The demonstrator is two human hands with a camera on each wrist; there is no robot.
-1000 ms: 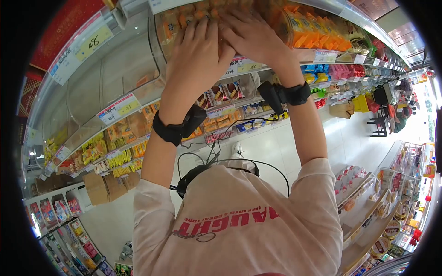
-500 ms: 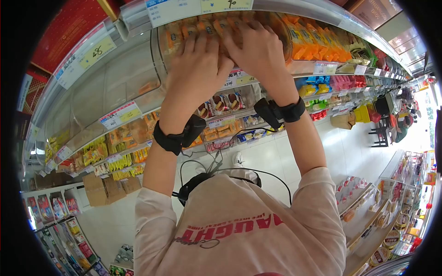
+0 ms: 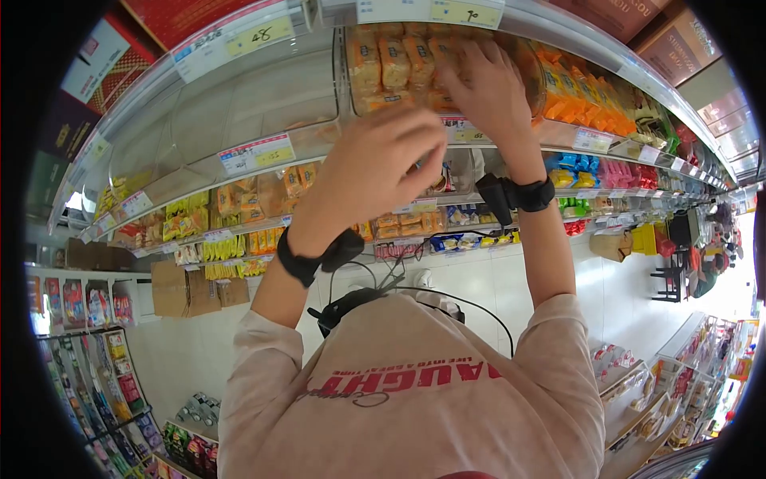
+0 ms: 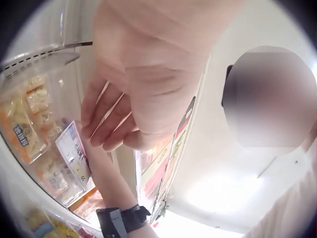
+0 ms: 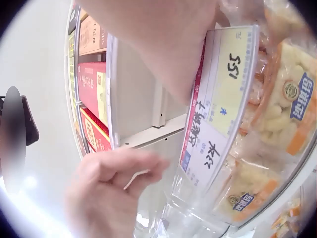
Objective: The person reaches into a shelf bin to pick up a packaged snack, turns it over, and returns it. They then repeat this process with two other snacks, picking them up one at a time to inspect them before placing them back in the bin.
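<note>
Clear-wrapped snack packets [image 3: 394,64] with orange bands stand in rows inside a clear plastic bin on the shelf. My right hand [image 3: 491,92] reaches over the bin's front edge, its fingers extended down onto the packets on the right side. In the right wrist view its fingertips are hidden behind the price tag [image 5: 218,99]. My left hand [image 3: 383,164] is raised in front of the bin, apart from the packets. Its fingers are loosely bent with nothing in them, as the left wrist view also shows the left palm [image 4: 153,84] bare.
Left of the bin is a clear compartment [image 3: 271,88] with a price label. Orange packets [image 3: 586,88] fill the bin to the right. Lower shelves hold small yellow bags [image 3: 227,247]. Cables hang by the waist, and a display rack [image 3: 638,383] stands behind at the right.
My left hand has drawn back from the packets toward my body, uncovering them. The right hand stays at the bin. The head view has shifted, so the shelf sits farther right.
</note>
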